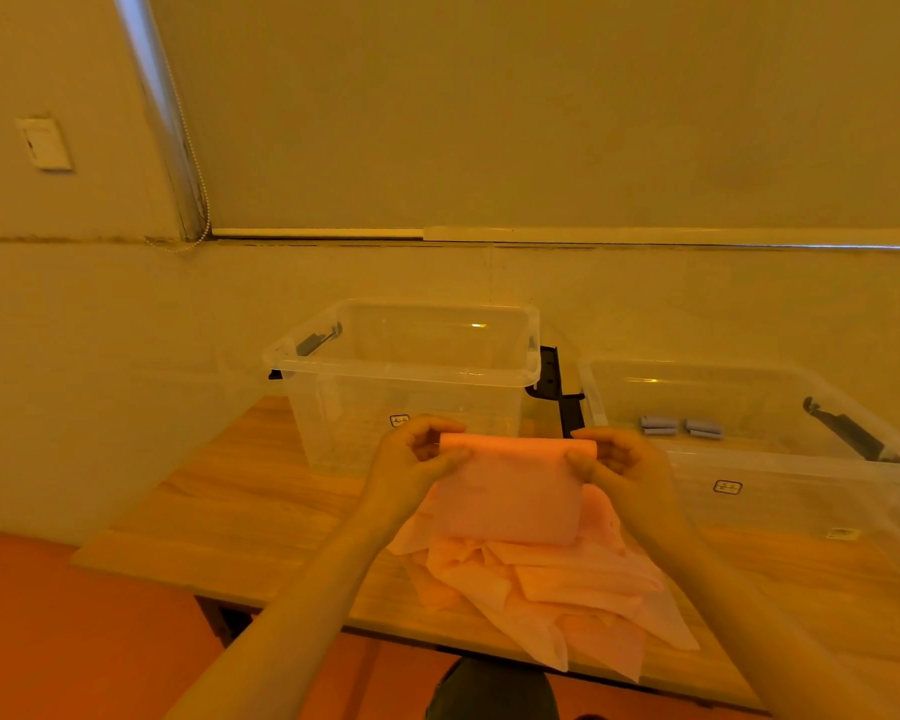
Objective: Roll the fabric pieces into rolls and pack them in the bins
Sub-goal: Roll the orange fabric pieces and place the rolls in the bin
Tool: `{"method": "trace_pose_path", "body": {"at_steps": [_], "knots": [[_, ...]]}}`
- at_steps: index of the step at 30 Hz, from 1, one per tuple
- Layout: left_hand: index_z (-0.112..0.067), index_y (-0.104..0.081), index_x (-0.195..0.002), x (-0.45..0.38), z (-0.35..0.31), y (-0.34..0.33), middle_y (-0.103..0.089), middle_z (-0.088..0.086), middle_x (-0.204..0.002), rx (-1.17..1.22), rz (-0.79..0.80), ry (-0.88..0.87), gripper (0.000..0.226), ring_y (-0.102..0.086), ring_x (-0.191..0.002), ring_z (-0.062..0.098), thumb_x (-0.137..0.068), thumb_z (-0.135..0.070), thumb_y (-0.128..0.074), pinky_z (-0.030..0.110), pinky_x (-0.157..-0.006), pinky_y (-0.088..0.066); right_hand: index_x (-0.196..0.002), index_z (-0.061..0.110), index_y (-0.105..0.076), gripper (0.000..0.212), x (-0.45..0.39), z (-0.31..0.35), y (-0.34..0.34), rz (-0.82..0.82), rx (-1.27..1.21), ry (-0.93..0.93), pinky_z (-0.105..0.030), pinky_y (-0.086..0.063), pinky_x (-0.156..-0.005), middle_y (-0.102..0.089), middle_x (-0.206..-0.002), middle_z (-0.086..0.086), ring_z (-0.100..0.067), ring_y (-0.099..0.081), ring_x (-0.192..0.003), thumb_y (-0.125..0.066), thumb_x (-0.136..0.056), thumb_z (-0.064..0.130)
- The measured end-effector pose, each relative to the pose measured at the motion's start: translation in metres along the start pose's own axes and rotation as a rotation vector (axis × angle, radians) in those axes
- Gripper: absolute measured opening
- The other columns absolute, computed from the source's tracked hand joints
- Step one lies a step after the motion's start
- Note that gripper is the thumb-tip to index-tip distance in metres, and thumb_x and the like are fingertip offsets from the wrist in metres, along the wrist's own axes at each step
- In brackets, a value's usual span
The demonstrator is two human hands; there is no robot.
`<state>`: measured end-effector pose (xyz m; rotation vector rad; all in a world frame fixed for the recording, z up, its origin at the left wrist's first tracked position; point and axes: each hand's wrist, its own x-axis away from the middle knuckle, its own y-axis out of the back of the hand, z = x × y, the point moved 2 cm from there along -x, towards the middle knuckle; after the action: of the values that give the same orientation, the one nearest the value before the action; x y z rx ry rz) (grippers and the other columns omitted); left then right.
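Both hands were raised above the pile of pink fabric pieces (552,589), which lay on the wooden table (219,517). The left hand (417,459) pinched the left end of a partly rolled pink piece (510,491), thumb beneath and fingers curled over the top; the right hand (619,465) pinched its right end the same way. The rolled edge ran between the two hands, and the loose end hung down to the pile.

Behind the pile stood a clear bin (406,371) with a small label on its front wall, too small to read. To the right of the pile was a second clear bin (780,459), bearing a similar unreadable label and holding two grey-blue rolls (680,427).
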<state>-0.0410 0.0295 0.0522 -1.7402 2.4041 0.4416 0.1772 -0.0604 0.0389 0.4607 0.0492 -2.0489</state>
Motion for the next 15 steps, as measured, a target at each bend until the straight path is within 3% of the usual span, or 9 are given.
{"method": "trace_pose_path", "body": {"at_steps": [6, 10, 15], "knots": [[-0.026, -0.065, -0.093, -0.0015, 0.0048, 0.0011, -0.068, -0.004, -0.096, -0.010, -0.045, 0.027, 0.017, -0.064, -0.093, 0.014, -0.082, -0.013, -0.070, 0.026, -0.076, -0.054, -0.094, 0.032, -0.062, 0.037, 0.0021, 0.0049, -0.0005, 0.019, -0.040, 0.005, -0.020, -0.056, -0.067, -0.066, -0.094, 0.012, -0.006, -0.065, -0.084, -0.073, -0.075, 0.002], [-0.026, -0.066, -0.097, -0.0007, 0.0035, 0.0005, -0.066, -0.006, -0.103, -0.018, -0.054, 0.013, 0.018, -0.062, -0.097, 0.011, -0.083, -0.014, -0.069, 0.025, -0.080, -0.054, -0.089, 0.032, -0.062, 0.024, 0.0018, 0.0057, -0.0007, 0.010, 0.016, 0.026, -0.021, -0.053, -0.071, -0.066, -0.093, 0.010, -0.006, -0.063, -0.088, -0.071, -0.079, 0.012], [-0.025, -0.065, -0.096, 0.0013, -0.0010, -0.0010, -0.063, -0.011, -0.104, -0.049, 0.013, -0.015, 0.024, -0.062, -0.093, 0.007, -0.078, -0.011, -0.073, 0.019, -0.068, -0.055, -0.092, 0.031, -0.060, 0.014, 0.0022, 0.0041, -0.0003, -0.020, 0.016, 0.004, -0.027, -0.055, -0.068, -0.067, -0.089, 0.005, -0.012, -0.065, -0.084, -0.067, -0.084, 0.021]]}}
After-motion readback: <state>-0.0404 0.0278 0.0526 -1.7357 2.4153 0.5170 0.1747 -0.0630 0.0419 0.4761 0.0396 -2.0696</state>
